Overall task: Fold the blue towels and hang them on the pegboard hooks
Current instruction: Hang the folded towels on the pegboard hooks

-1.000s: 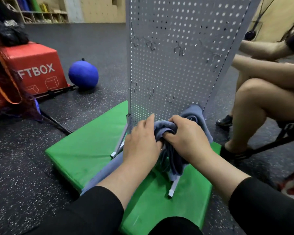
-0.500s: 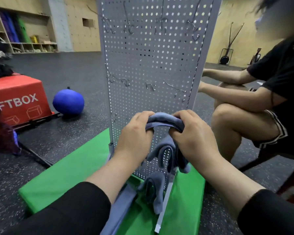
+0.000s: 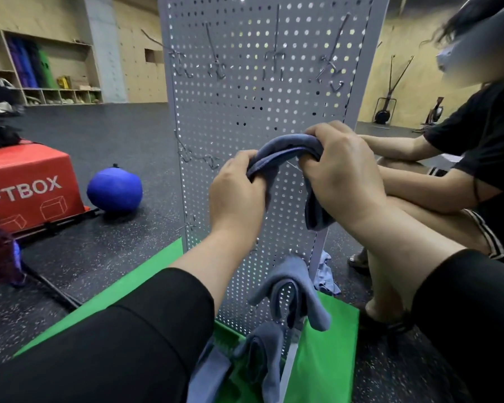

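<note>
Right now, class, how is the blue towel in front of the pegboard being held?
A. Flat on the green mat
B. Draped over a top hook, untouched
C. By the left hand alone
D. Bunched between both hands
D: the left hand and right hand each grip one end of the bunched blue towel, raised before the pegboard.

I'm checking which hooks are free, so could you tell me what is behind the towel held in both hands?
Behind the folded blue towel, gripped by the left hand and right hand, stands the pegboard. Any hook directly behind the towel is covered and cannot be seen.
</note>
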A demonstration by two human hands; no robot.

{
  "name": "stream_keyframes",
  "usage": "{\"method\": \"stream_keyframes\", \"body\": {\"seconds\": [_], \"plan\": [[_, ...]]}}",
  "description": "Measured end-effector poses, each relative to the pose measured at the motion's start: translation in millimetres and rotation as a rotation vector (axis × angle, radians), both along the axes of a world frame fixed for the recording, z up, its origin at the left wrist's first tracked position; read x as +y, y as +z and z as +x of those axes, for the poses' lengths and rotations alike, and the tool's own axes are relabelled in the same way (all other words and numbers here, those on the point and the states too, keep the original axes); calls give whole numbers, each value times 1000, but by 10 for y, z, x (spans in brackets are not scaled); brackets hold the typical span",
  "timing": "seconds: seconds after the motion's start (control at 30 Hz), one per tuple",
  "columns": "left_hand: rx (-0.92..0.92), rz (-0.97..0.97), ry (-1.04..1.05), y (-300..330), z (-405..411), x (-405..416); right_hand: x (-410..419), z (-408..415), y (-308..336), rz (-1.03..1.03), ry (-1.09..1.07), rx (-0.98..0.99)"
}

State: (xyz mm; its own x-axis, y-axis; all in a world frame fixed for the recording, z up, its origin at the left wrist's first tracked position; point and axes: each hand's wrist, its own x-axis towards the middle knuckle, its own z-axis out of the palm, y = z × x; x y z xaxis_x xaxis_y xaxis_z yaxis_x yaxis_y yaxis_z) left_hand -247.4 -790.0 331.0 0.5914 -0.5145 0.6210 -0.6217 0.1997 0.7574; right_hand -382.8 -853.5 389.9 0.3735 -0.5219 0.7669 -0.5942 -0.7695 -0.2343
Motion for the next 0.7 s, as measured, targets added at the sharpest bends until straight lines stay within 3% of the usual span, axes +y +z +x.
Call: {"method": "stream_keyframes", "body": {"seconds": [0.4,0.57,0.7], "plan": [[43,-311,166,-91,-69,-245,-35,136,174,-97,88,-91],[26,-228,209,-104,-19,-295,-135,236,121,-91,54,-69],[-31,1,232,-110,-63,-376,-302,199,47,-48,-30,13]]}}
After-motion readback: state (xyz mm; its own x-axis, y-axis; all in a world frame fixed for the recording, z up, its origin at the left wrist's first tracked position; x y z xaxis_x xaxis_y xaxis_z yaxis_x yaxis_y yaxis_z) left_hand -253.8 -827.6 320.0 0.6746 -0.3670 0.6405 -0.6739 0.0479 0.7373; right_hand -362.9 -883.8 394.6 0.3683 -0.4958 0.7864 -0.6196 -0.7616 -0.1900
